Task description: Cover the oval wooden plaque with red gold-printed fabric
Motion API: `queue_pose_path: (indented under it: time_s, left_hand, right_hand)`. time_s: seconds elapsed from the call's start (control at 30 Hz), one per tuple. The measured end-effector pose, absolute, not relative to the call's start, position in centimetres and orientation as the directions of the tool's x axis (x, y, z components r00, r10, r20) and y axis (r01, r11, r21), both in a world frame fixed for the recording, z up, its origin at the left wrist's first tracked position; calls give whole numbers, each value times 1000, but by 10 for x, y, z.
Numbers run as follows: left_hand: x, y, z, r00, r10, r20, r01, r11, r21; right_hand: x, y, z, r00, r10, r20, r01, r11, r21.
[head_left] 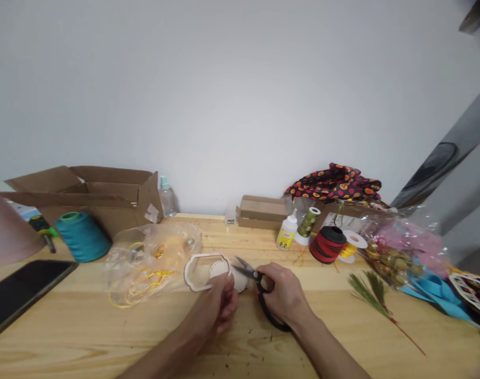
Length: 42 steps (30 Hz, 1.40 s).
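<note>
Working at the wooden table [106,342], with the cardboard box [86,192] at the left of the frame, I seem to be mid-trim. My left hand [220,305] is closed around the white round piece [218,268] just below centre, and my right hand [285,295] grips the black scissors [250,271], blades parted at the piece's right side. A clean snip calls for holding the piece steady — small bites only.
</note>
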<state>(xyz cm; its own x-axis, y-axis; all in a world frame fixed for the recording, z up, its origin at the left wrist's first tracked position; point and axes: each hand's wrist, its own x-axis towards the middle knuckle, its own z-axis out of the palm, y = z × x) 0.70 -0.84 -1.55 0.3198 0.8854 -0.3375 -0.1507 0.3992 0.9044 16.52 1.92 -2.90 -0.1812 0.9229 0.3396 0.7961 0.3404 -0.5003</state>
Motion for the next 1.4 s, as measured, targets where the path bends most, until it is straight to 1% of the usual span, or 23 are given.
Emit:
queue_pose_path:
  time_s: [0.07, 0.1, 0.17, 0.23, 0.3, 0.37, 0.43, 0.5, 0.57, 0.63, 0.7, 0.77, 0.83, 0.93, 1.0, 1.07, 1.1, 1.17, 1.23, 1.3, 1.4]
  left_hand:
    - [10, -15, -16, 423, 835, -353, -96, 428, 898]
    - [11, -16, -15, 445, 828, -340, -97, 422, 901]
    - [10, -16, -14, 414, 843, -342, -147, 433, 889]
    - [8, -11, -12, 360, 875, -323, -189, 407, 894]
    - [6, -6, -11, 325, 901, -286, -193, 359, 913]
    - [7, -3, -12, 334, 906, -260, -166, 328, 930]
    - [9, -3, -14, 366, 895, -256, -117, 318, 941]
    - [12, -4, -17, 385, 883, -267, -69, 316, 946]
    - [14, -4, -21, 387, 884, -263, -35, 299, 953]
    - [15, -4, -26, 393, 884, -253, -4, 276, 961]
    - [14, -4, -30, 394, 880, -266, 31, 277, 960]
    - [14, -3, -31, 382, 877, -291, 68, 287, 956]
    - [14, -3, -29, 369, 885, -285, 107, 264, 959]
    - [15, -4, -23, 348, 910, -225, 149, 183, 972]
    - [15, -5, -19, 349, 914, -207, 143, 167, 976]
    - [16, -5, -17, 382, 903, -197, 112, 167, 980]
    - [15, -5, -17, 408, 891, -197, 89, 176, 980]
    - [15, -4, -18, 445, 871, -209, 26, 221, 975]
    - [14, -2, -19, 470, 851, -234, -60, 296, 953]
    - [13, 1, -22, 501, 829, -249, -148, 366, 919]
    - [13, 4, -24, 553, 797, -241, -229, 424, 876]
  right_hand:
    - [167, 24, -30, -117, 926, 358, 790, 306, -532]
    - [168, 25, -31, -100, 924, 368, 783, 302, -544]
    - [169, 27, -32, -91, 917, 388, 760, 315, -568]
    - [171, 27, -32, -74, 912, 405, 731, 325, -600]
    - [171, 26, -32, -47, 909, 414, 695, 327, -640]
    - [169, 25, -31, -26, 909, 417, 653, 331, -682]
    - [164, 23, -29, -20, 919, 394, 532, 344, -774]
    - [157, 21, -26, -43, 936, 350, 346, 343, -873]
    - [151, 17, -23, -76, 945, 319, 211, 328, -921]
    - [146, 14, -20, -102, 940, 326, 207, 340, -917]
    - [145, 12, -18, -117, 927, 356, 269, 374, -887]
    - [145, 10, -17, -130, 906, 403, 351, 422, -836]
    - [146, 9, -17, -142, 879, 455, 407, 470, -783]
    - [147, 8, -18, -153, 845, 512, 408, 526, -746]
    - [148, 9, -18, -157, 831, 534, 402, 548, -734]
    - [153, 12, -19, -104, 825, 556, 422, 543, -726]
    - [156, 14, -19, -42, 827, 561, 436, 521, -734]
    - [164, 19, -18, 122, 833, 539, 426, 447, -787]
    - [170, 22, -16, 218, 854, 472, 348, 384, -855]
    - [172, 23, -14, 195, 886, 421, 267, 365, -892]
    - [168, 21, -14, 85, 911, 404, 220, 379, -899]
